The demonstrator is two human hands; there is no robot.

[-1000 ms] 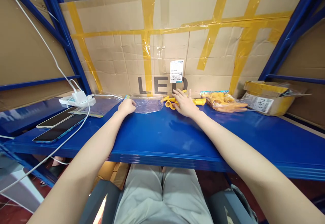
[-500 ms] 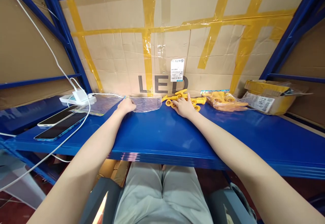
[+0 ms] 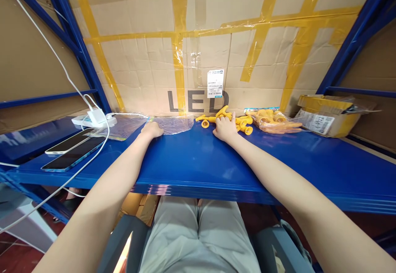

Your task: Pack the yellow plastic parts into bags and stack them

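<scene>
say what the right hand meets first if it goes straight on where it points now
Most likely the yellow plastic pieces, right in front of the right hand, which seems to be touching them. Beyond those stands the taped cardboard, though depth is hard to judge.

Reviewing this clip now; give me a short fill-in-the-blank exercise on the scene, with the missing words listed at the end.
1. The right hand is at loose parts coloured ____.
2. The bare hand at the clear bag is the person's ____ one.
3. On the blue shelf, ____ phones lie side by side.
4. The big black letters on the cardboard spell ____.

Missing words: yellow; left; two; LED.
</scene>
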